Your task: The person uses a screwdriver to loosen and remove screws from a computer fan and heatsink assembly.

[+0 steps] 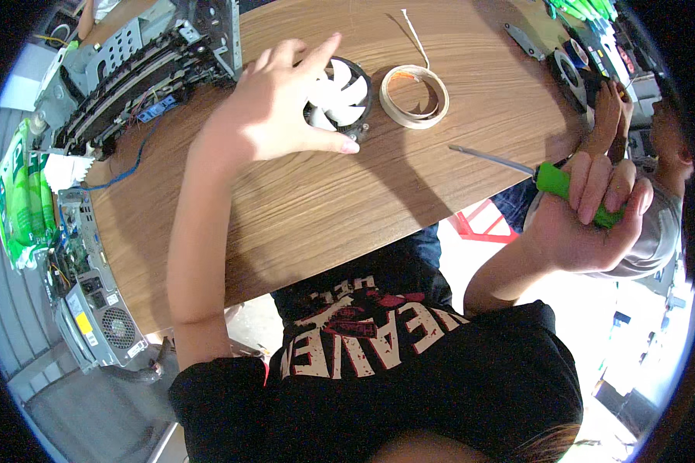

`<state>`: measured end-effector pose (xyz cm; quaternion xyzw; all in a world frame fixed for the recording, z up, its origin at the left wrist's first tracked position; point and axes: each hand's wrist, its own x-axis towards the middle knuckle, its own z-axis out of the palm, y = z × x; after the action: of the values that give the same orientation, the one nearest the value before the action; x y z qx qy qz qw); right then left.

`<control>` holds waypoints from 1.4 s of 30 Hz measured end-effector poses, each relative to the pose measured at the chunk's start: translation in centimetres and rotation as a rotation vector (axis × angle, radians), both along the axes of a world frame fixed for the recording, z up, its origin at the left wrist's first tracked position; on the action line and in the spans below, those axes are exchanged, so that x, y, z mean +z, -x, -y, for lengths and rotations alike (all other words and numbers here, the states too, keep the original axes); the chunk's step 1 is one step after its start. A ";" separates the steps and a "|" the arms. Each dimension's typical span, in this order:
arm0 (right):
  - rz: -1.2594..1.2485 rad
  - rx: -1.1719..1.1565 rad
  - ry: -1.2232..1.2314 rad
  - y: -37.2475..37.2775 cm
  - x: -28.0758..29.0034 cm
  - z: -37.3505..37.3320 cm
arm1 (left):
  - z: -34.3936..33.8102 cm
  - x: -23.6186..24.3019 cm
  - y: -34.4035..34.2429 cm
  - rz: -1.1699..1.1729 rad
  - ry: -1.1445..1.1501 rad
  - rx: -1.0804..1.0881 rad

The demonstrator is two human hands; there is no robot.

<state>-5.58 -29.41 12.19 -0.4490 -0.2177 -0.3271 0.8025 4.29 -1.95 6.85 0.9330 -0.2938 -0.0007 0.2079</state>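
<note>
My left hand [278, 104] is spread around the left side of a small cooling fan [340, 94] with white blades and a dark frame. Its thumb lies by the fan's near edge and its fingers stretch past the far edge; part of the fan is hidden under the palm. Whether the fingertips press on the frame is hard to see. In my right hand [587, 220], raised beyond the table's near edge, is a screwdriver [552, 179] with a green handle, its fingers wrapped round it. The metal shaft points left over the tabletop.
A roll of pale tape [415, 96] with a loose end lies right of the fan on the wooden table [309, 212]. An opened metal computer chassis [143, 77] stands far left, a blue cable [135, 158] beside it. Another person's hand [606, 116] works at the right.
</note>
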 end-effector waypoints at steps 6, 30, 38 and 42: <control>-0.142 0.017 -0.023 1.8 -2.2 2.8 | 0.2 1.1 0.3 -0.039 0.023 -0.064; -0.959 0.648 0.182 -3.2 -7.8 1.2 | 0.9 2.1 3.8 -0.131 -0.032 -0.110; -1.130 0.834 0.451 -4.0 -8.2 -2.1 | 1.6 1.7 3.8 -0.125 0.008 -0.016; -1.153 0.785 0.520 -3.8 -8.0 -2.6 | 1.6 1.2 3.7 -0.095 0.038 0.002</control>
<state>-1.78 -26.81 4.23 -0.6138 0.0231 0.3333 0.7152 0.58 -3.60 8.09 0.9281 -0.2827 -0.0392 0.2392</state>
